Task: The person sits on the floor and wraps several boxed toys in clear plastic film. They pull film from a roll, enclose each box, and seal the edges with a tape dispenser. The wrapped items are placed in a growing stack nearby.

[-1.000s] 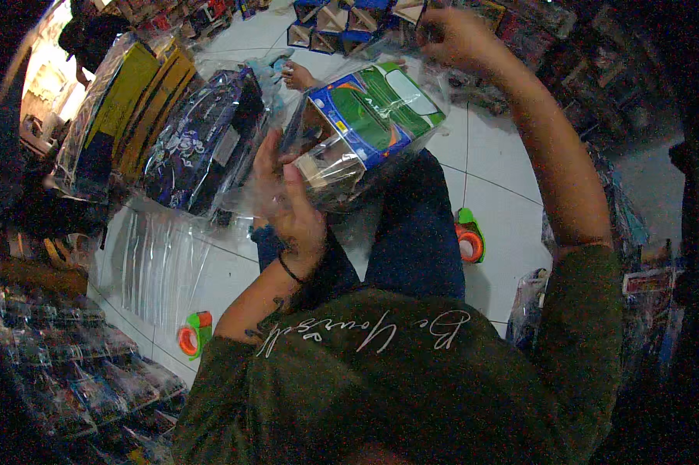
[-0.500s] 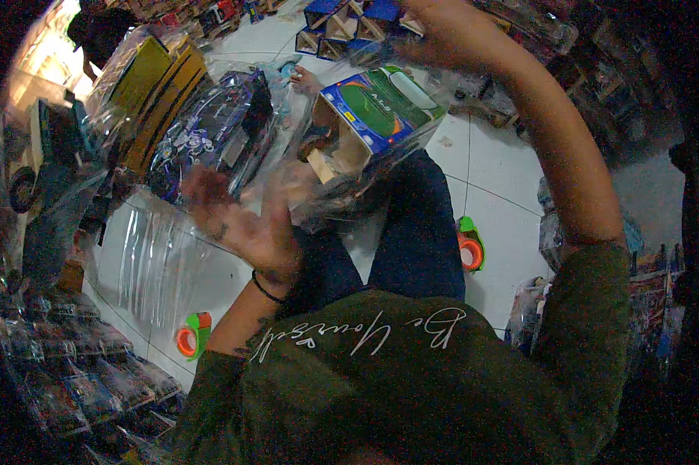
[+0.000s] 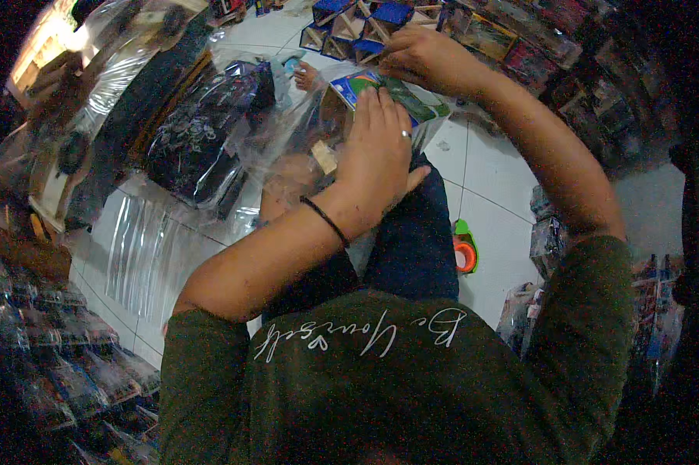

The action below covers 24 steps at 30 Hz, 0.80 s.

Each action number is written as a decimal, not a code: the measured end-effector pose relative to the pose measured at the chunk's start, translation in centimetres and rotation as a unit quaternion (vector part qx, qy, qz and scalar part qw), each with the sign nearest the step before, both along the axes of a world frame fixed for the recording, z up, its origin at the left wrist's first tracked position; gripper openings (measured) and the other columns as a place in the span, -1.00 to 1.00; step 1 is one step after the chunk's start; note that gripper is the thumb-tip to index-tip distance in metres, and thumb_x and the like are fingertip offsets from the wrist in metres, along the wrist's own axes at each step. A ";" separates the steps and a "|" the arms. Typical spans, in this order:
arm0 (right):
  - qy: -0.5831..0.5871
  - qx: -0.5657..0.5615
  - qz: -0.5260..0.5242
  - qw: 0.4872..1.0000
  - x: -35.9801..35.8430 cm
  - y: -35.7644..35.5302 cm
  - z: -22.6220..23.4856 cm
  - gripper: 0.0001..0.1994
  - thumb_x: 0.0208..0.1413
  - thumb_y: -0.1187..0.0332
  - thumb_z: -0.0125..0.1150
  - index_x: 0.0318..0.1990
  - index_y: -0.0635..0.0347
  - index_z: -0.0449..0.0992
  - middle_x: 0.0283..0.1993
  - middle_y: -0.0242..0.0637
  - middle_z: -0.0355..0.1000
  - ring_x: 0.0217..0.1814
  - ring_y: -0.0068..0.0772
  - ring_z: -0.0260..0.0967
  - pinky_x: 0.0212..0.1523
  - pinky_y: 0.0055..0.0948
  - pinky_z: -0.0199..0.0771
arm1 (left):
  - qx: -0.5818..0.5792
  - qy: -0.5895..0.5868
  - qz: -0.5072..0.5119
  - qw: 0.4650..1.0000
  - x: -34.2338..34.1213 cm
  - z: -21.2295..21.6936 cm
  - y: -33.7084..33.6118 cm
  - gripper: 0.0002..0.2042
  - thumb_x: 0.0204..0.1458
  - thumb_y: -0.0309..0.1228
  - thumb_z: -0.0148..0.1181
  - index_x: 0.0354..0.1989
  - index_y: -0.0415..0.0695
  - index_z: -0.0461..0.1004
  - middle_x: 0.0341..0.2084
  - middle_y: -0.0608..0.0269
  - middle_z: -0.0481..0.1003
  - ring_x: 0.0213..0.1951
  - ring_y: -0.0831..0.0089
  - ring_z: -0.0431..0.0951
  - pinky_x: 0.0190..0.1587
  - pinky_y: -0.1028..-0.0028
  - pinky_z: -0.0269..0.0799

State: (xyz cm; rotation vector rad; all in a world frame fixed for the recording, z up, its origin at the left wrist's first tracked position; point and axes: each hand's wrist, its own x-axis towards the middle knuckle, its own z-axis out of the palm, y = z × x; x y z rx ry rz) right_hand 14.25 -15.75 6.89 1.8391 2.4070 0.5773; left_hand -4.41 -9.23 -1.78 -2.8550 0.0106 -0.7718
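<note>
A blue and green printed cardboard box [image 3: 423, 105], in clear plastic film [image 3: 287, 132], sits over my legs with one open side toward me. My left hand [image 3: 376, 143] lies over its top, fingers stretched out and partly covering the print. At the box's far edge is my right hand [image 3: 419, 58], its fingers curled and pinched together. What those fingers hold is too small and dim to make out. A small pale wooden block [image 3: 324, 157] shows at the box's open side, beside my left wrist.
Left of the box lies a dark plastic-wrapped pack [image 3: 194, 139], with long wrapped goods [image 3: 109, 116] beyond. Clear plastic sheets [image 3: 144, 240] lie on the white tiles. A green and orange tape dispenser [image 3: 465, 252] sits right of my leg. Blue-edged boxes [image 3: 357, 31] are stacked ahead.
My left hand has swung up and right onto the box top. My right hand has drawn down a little, its fingers now curled. At far left, the long wrapped goods have shifted.
</note>
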 end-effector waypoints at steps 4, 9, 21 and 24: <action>-0.048 0.026 -0.032 0.998 -1.7 -0.1 -0.8 -0.79 -0.07 0.39 0.15 -0.24 0.17 0.54 -0.18 -0.28 0.44 -0.05 -0.22 0.33 0.01 -0.29 0.32 | -0.011 0.023 0.040 0.999 -0.2 1.2 0.6 -0.08 -0.10 0.28 -0.06 0.12 -0.47 0.17 0.12 -0.24 0.22 0.23 -0.02 0.13 0.31 0.17 -0.17; -0.029 0.039 -0.034 0.998 -2.7 0.5 -1.8 -0.77 -0.11 0.40 0.17 -0.23 0.16 0.54 -0.18 -0.27 0.44 -0.06 -0.23 0.34 0.03 -0.29 0.31 | -0.044 -0.002 0.024 0.999 -2.2 0.6 2.4 -0.09 -0.08 0.29 -0.10 0.11 -0.47 0.20 0.12 -0.23 0.22 0.23 -0.01 0.13 0.32 0.12 -0.23; -0.061 -0.028 -0.079 0.995 -5.5 4.9 -0.8 -0.85 -0.07 0.32 0.13 -0.44 0.18 0.57 -0.37 -0.20 0.45 -0.24 -0.15 0.41 -0.13 -0.25 0.39 | -0.034 -0.030 0.045 0.998 -5.5 1.3 2.7 -0.23 -0.01 0.12 -0.03 0.07 -0.47 0.24 0.10 -0.22 0.23 0.20 -0.04 0.17 0.27 0.14 -0.07; -0.076 -0.035 -0.085 0.993 -6.2 5.8 -0.5 -0.82 -0.07 0.32 0.13 -0.48 0.24 0.56 -0.41 -0.16 0.47 -0.31 -0.10 0.44 -0.21 -0.22 0.44 | -0.099 -0.031 -0.071 0.992 -5.0 1.0 0.8 -0.34 -0.05 -0.07 0.11 0.04 -0.45 0.26 0.02 -0.20 0.29 0.14 -0.06 0.21 0.22 0.16 0.07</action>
